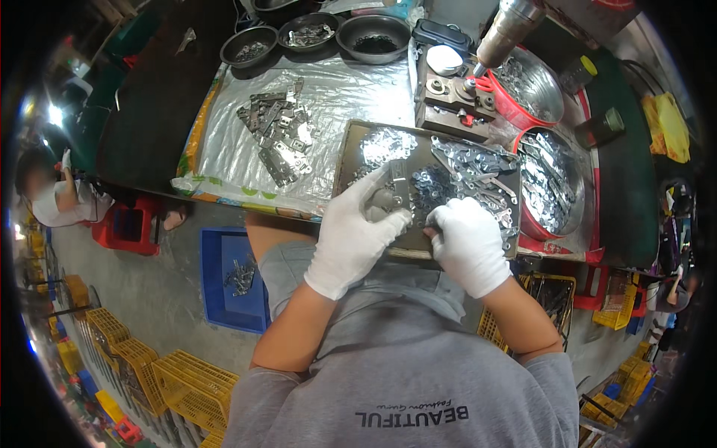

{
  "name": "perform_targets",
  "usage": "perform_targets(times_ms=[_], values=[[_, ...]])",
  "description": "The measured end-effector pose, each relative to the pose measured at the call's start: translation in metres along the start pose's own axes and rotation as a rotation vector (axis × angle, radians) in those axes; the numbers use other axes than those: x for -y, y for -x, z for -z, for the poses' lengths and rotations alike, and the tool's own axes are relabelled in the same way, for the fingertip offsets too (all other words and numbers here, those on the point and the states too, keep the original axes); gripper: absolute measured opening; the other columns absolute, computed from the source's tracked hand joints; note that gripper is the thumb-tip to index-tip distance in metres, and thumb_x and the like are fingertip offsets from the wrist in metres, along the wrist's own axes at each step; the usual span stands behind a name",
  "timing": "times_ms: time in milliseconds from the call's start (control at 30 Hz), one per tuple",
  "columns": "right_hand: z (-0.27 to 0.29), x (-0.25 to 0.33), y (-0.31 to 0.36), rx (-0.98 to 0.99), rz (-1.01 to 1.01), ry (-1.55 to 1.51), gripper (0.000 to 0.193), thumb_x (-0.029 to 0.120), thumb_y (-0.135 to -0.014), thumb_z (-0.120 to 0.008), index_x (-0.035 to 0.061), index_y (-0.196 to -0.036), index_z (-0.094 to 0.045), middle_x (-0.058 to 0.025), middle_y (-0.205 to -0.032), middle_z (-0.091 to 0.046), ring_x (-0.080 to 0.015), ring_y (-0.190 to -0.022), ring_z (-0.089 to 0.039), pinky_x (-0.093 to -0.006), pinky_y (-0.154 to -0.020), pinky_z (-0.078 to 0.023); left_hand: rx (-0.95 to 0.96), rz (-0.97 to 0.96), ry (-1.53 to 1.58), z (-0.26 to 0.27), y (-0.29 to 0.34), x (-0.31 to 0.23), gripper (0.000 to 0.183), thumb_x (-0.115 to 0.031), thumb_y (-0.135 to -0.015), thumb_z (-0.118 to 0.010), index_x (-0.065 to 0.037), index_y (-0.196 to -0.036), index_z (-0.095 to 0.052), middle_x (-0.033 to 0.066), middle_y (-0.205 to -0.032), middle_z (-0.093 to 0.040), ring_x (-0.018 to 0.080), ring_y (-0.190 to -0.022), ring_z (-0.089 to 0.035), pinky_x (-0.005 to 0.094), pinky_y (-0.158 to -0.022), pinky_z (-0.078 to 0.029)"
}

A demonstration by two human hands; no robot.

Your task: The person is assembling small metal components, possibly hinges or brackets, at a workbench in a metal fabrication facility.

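White gloves cover both my hands. My left hand grips a flat metal plate between thumb and fingers, its upper end sticking up past the fingertips. Close by on the right, my right hand has its fingers curled together at the tray's near side; whatever they pinch is too hidden to name. Both hands are over a shallow brown tray. Inside it lie a pile of shiny small parts, a heap of dark small rings and several long metal brackets.
Beyond the tray stands a small press fixture under a metal ram. Red-rimmed bowls of metal parts stand at right, dark bowls at the back. Loose brackets lie on silvery sheeting. A blue bin sits on the floor.
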State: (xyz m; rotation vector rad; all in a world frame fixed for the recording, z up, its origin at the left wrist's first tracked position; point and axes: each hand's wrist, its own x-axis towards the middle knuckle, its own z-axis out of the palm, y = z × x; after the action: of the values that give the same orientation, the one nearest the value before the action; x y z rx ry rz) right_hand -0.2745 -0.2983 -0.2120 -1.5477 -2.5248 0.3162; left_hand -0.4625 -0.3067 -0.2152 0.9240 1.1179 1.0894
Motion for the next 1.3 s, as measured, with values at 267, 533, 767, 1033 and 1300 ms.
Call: perform_targets(times_ms=[267, 533, 767, 1033, 1300], values=[[0.011, 0.002, -0.008, -0.188, -0.085, -0.653, 0.013, 0.003, -0.080, -0.068, 0.0030, -0.093, -0.067, -0.0137, -0.080, -0.061, -0.0335, -0.078, -0.059, -0.0410, -0.072, -0.048, 0.052, -0.021, -0.046, -0.011, 0.002, 0.008, 0.062, 0.003, -0.083, -0.065, 0.007, -0.141, -0.043, 0.0085, -0.106, -0.066, 0.0057, -0.080, -0.061, 0.0204, -0.069, -0.050], [0.012, 0.011, -0.009, -0.396, 0.134, -0.376, 0.013, 0.003, -0.072, -0.073, 0.0050, -0.085, -0.068, -0.0099, -0.076, -0.060, -0.0302, -0.075, -0.059, -0.0407, -0.066, -0.048, 0.071, -0.096, -0.038, -0.015, 0.001, 0.018, 0.058, 0.000, -0.082, -0.065, 0.004, -0.137, -0.048, 0.0074, -0.098, -0.069, 0.0059, -0.078, -0.062, 0.0218, -0.068, -0.051], [0.012, 0.009, -0.006, -0.235, -0.181, -0.795, 0.012, 0.002, -0.075, -0.074, 0.0045, -0.086, -0.069, -0.0063, -0.075, -0.061, -0.0191, -0.067, -0.059, -0.0293, -0.061, -0.047, 0.066, -0.047, -0.070, -0.017, 0.006, 0.010, 0.055, 0.002, -0.082, -0.064, 0.005, -0.136, -0.049, 0.0075, -0.098, -0.068, 0.0070, -0.078, -0.063, 0.0218, -0.069, -0.052], [0.004, 0.006, 0.005, -0.275, 0.104, -0.599, 0.017, -0.002, -0.071, -0.075, 0.0057, -0.083, -0.066, -0.0080, -0.080, -0.062, -0.0235, -0.072, -0.060, -0.0326, -0.065, -0.048, -0.058, 0.001, -0.011, -0.013, -0.001, 0.010, 0.055, 0.004, -0.084, -0.066, 0.008, -0.136, -0.045, 0.0065, -0.098, -0.064, 0.0060, -0.079, -0.061, 0.0193, -0.068, -0.050], [-0.005, 0.012, 0.002, -0.508, 0.170, -0.427, 0.024, -0.001, -0.063, -0.073, 0.0111, -0.082, -0.067, -0.0055, -0.077, -0.062, -0.0267, -0.072, -0.059, -0.0367, -0.064, -0.048, -0.076, 0.016, -0.020, -0.017, -0.002, 0.007, 0.056, 0.002, -0.084, -0.068, 0.009, -0.135, -0.045, 0.0086, -0.098, -0.064, 0.0101, -0.080, -0.064, 0.0209, -0.069, -0.052]])
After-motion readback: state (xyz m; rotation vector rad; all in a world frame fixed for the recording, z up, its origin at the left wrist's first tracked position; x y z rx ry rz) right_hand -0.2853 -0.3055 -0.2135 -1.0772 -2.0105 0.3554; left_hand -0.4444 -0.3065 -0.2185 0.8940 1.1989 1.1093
